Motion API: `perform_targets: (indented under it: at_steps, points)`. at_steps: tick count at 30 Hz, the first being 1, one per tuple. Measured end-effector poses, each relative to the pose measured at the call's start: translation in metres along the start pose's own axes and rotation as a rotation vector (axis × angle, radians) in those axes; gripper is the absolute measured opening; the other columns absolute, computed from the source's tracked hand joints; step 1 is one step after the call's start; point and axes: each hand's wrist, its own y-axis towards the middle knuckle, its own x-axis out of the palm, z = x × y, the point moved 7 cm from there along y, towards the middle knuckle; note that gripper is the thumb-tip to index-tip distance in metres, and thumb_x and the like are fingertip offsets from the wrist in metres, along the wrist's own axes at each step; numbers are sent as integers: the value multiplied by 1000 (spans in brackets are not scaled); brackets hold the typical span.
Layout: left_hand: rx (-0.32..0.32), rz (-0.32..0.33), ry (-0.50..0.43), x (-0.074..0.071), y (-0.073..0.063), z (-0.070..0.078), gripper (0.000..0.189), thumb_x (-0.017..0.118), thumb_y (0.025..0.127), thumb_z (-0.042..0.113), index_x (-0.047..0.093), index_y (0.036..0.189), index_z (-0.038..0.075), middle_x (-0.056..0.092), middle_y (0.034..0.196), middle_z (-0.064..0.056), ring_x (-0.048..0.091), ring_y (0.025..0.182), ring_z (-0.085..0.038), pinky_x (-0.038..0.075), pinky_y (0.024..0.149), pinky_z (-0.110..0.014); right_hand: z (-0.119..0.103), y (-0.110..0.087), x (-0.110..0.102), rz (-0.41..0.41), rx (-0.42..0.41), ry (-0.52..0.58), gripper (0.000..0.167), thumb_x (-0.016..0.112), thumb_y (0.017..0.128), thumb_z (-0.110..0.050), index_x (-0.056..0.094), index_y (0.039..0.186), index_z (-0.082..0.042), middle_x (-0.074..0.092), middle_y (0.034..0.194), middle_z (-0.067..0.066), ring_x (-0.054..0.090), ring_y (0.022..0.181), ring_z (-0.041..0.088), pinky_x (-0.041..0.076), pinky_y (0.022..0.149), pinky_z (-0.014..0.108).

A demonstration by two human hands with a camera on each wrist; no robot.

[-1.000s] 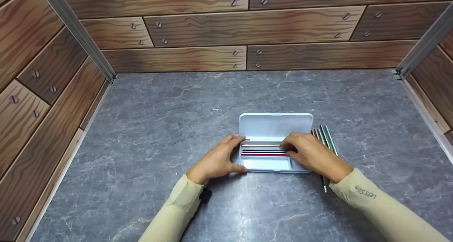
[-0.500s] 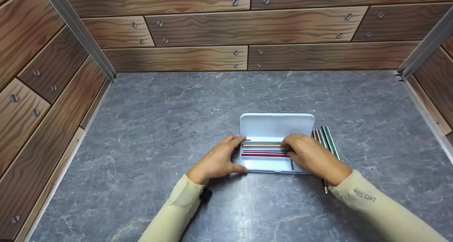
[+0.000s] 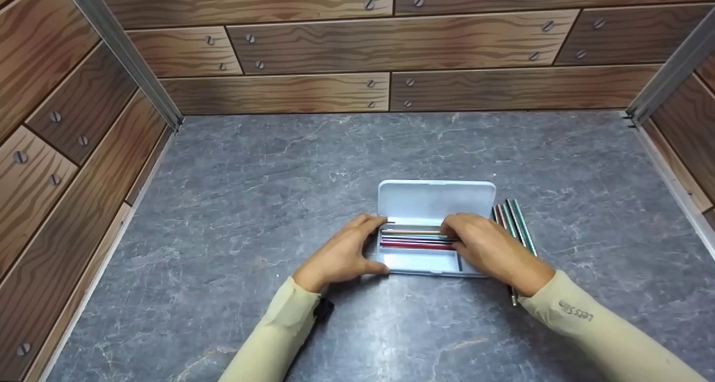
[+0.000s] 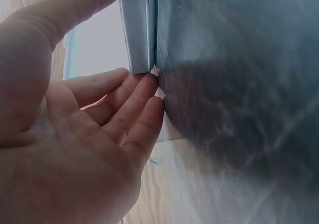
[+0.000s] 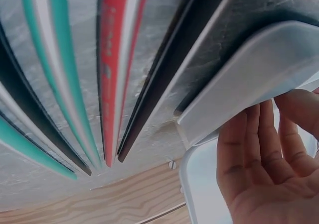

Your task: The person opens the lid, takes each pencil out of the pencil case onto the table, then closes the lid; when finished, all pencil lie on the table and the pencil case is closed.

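An open pale blue-white pencil case lies on the grey table, its lid raised at the back. Several coloured pencils lie lengthwise in it. My left hand spans the left end, thumb at the front corner and fingers at the back; in the left wrist view, fingertips touch the end wall. My right hand reaches over the right end, fingers and thumb closed about the pencils' right ends. The case wall hides those fingertips in the right wrist view.
Several loose pencils, green, black and red, lie on the table just right of the case, partly under my right hand. Wood-patterned walls border the table at the back and sides.
The pencils in the case have shifted and spread slightly under my right fingers, so more colours show. Both hands and the case stay nearly in place.
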Motion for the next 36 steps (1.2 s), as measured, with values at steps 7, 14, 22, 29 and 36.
perform_targets:
  at_steps: [7,14,22,29,36]
  points:
    - [-8,-7,-6,0,-2,-1,99,98,86,22,47,169,5,58,160,-10,56,151,-28,42,136,-47,-2,-1,2,-25,-2,-2,22,78,91,8,73,99,-13,74,94,-1,67,86,15,63,79,45]
    - [6,-1,-8,0,-3,-1,98,97,86,22,48,168,4,58,160,-11,55,152,-29,42,136,-47,-5,-1,2,7,-26,-18,25,76,87,11,73,98,-11,73,91,1,68,85,17,63,80,45]
    - [-9,0,-10,-1,-3,-1,99,97,86,22,47,169,5,58,160,-11,55,152,-30,41,136,-48,-6,-1,2,14,-41,-10,27,75,89,12,73,102,-11,74,96,1,70,87,17,65,79,44]
    - [-11,-5,-8,1,-2,0,99,98,86,23,47,169,5,58,161,-11,55,152,-30,41,137,-48,-2,-4,-2,8,-39,4,21,79,92,7,78,105,-9,78,99,3,74,92,21,66,85,47]
    - [-16,-5,7,0,-2,1,99,98,86,25,47,169,6,58,160,-9,56,150,-28,42,136,-46,-3,-6,-5,-10,-54,-64,22,80,92,8,81,110,-4,82,102,9,78,95,28,68,88,49]
